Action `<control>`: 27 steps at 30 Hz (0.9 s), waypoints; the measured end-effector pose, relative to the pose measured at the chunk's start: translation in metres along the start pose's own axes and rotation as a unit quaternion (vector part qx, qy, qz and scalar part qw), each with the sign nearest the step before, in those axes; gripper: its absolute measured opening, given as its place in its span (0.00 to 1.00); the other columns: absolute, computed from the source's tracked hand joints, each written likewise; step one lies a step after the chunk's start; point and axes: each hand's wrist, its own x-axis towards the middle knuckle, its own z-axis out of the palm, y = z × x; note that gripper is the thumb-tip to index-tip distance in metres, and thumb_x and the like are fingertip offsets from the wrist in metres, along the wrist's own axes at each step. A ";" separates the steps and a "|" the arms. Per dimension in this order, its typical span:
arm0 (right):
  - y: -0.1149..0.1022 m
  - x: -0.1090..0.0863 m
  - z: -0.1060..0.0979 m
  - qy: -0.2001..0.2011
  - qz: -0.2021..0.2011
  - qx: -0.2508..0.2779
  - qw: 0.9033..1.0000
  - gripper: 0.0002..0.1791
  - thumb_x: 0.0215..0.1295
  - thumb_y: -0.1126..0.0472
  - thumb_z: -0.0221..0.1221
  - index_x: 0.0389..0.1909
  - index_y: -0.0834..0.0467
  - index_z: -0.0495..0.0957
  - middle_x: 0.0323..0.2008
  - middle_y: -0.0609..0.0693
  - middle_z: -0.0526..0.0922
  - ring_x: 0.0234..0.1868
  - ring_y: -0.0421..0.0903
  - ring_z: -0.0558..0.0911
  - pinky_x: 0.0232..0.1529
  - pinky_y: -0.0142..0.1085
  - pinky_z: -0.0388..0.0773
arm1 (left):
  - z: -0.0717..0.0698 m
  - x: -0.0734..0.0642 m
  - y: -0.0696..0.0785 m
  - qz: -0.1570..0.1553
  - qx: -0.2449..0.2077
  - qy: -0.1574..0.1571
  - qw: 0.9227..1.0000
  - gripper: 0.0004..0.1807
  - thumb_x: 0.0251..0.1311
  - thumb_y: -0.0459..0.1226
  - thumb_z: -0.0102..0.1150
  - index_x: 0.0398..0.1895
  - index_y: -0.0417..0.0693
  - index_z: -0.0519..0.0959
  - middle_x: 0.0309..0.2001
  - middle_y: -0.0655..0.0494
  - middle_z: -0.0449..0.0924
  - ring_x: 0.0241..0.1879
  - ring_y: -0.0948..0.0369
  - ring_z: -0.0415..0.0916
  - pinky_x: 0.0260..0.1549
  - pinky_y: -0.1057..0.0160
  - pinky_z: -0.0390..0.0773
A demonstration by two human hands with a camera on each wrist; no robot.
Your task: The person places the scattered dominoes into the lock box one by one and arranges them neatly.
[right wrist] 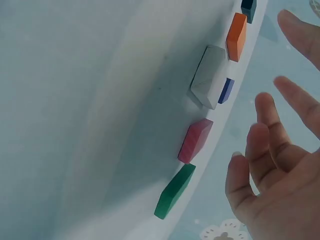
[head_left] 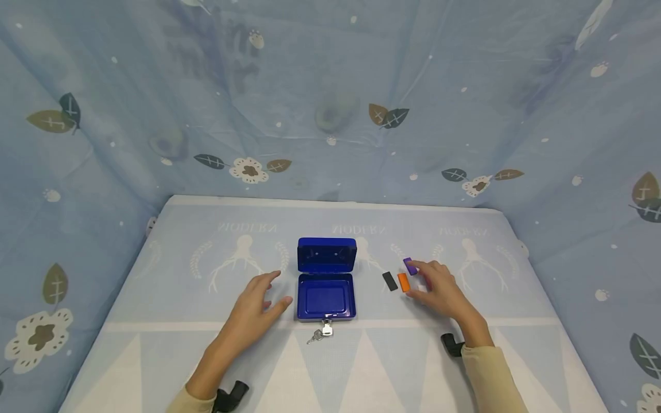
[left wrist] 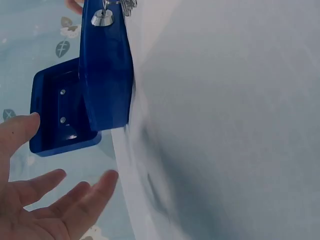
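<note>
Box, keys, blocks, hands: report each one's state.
Box: lid raised, nothing visible inside.
Keys: by the box's lock; insertion unclear.
Dark block: lying loose.
Orange block: lying loose.
White block: lying loose.
Purple block: lying loose.
Pink block: lying loose.
Green block: lying loose.
Left hand: fingers spread, empty.
Right hand: fingers spread, empty.

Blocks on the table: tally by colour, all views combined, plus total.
Black block: 1
Orange block: 1
Purple block: 1
White block: 1
Pink block: 1
Green block: 1
Total: 6
</note>
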 end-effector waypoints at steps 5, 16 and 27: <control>0.005 0.005 0.001 -0.027 -0.016 0.041 0.999 0.37 0.53 0.61 0.75 0.64 0.62 0.73 0.37 0.54 0.73 0.36 0.49 0.67 0.33 0.37 0.64 | 0.005 0.003 -0.001 0.001 -0.042 -0.001 0.999 0.33 0.63 0.40 0.69 0.68 0.40 0.70 0.62 0.43 0.72 0.56 0.45 0.76 0.46 0.53 0.84; 0.009 0.012 0.005 -0.051 -0.013 0.052 0.997 0.34 0.51 0.63 0.75 0.60 0.63 0.76 0.36 0.51 0.74 0.35 0.48 0.68 0.33 0.37 0.64 | 0.022 0.008 -0.011 -0.057 -0.149 -0.032 0.987 0.28 0.61 0.34 0.69 0.64 0.42 0.75 0.59 0.45 0.78 0.52 0.51 0.81 0.45 0.59 0.84; 0.010 0.014 0.005 -0.075 0.004 0.046 0.996 0.30 0.52 0.67 0.74 0.57 0.62 0.77 0.36 0.49 0.73 0.36 0.48 0.68 0.34 0.37 0.65 | 0.030 0.010 -0.011 -0.078 -0.204 -0.065 0.974 0.27 0.60 0.29 0.67 0.64 0.39 0.74 0.55 0.42 0.80 0.50 0.51 0.82 0.37 0.66 0.85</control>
